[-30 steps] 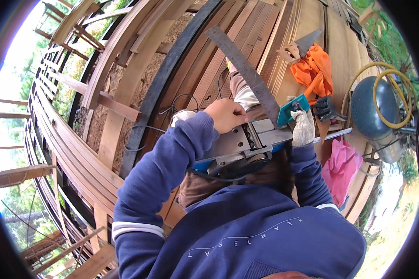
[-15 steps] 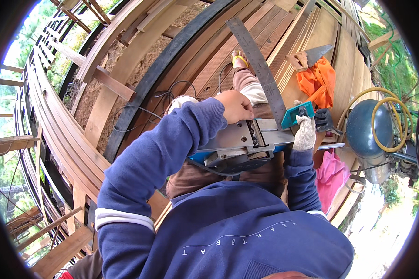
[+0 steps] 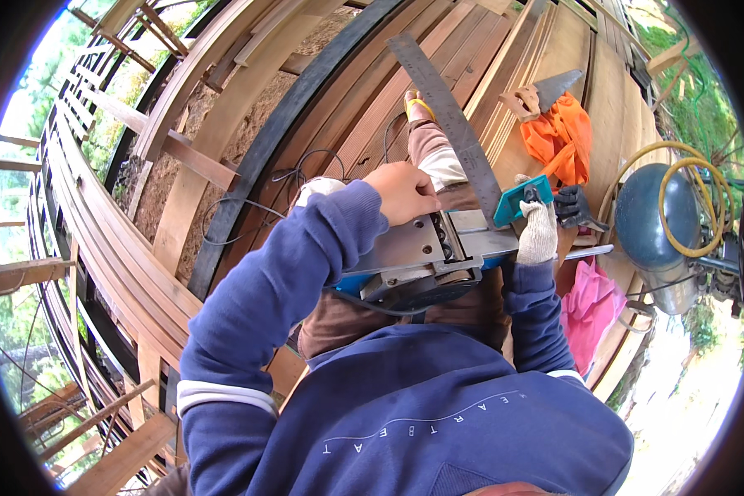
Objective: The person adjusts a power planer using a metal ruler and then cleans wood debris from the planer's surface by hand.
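Note:
An electric hand planer (image 3: 388, 248) lies upside down across my lap, its flat metal sole and the cutter drum (image 3: 442, 236) in its slot facing up. My bare left hand (image 3: 407, 192) is closed at the far end of that slot, the fingertips turned down; whatever they pinch is hidden. In a pale knit glove, my right hand (image 3: 539, 231) grips the teal stock of a large try square (image 3: 521, 201). The square's long steel blade (image 3: 446, 116) points away to the far left, its lower end beside the planer's right sole plate.
Long boards (image 3: 355, 136) cover the ground ahead. A handsaw (image 3: 546, 93) lies by an orange cloth (image 3: 558, 140) at the right, near a dark glove (image 3: 577, 207), a pink cloth (image 3: 591, 306) and a tank (image 3: 657, 219) with a yellow hose. Black cable (image 3: 285, 174) loops left.
The view has shifted slightly, and the try square's blade tip appears a little farther left. My left hand stays at the cutter slot; my right hand keeps hold of the square.

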Tool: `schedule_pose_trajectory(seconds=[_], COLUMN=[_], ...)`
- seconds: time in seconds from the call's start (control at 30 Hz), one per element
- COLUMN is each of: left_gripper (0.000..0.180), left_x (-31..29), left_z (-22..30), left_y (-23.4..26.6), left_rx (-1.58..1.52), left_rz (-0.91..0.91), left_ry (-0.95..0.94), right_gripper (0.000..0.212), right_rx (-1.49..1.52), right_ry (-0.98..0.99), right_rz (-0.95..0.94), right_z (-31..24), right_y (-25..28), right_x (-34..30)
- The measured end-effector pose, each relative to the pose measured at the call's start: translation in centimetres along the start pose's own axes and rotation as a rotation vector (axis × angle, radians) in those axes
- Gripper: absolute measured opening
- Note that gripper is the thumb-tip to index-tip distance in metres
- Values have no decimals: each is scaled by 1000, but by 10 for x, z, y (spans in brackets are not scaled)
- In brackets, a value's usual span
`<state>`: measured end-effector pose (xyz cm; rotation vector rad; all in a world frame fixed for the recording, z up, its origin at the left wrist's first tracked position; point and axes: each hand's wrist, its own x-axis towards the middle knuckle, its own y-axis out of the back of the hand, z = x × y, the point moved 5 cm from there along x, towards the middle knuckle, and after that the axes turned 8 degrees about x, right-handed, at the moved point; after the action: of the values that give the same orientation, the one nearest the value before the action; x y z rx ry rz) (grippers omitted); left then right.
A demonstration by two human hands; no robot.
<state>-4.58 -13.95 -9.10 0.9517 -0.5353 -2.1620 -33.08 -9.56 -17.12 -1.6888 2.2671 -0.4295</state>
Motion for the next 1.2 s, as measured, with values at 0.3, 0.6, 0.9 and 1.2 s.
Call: schedule_pose_trajectory(seconds=[0.3, 0.6, 0.9, 1.2], left_gripper=[19, 30, 32, 32], left_x=[-34, -43, -43, -42], left_z=[21, 27, 27, 26], left_y=[7, 1, -3, -4], left_rx=[192, 248, 243, 259], left_rz=[172, 168, 183, 181], left_ry=[-270, -374, -407, -410], right_gripper=[42, 42, 43, 43], right_rx=[80, 168, 115, 94], right_ry=[-63, -118, -125, -115], right_rz=[103, 89, 113, 100], right_z=[-6, -14, -18, -18], right_y=[-19, -32, -34, -33], right_x=[-13, -19, -20, -19])
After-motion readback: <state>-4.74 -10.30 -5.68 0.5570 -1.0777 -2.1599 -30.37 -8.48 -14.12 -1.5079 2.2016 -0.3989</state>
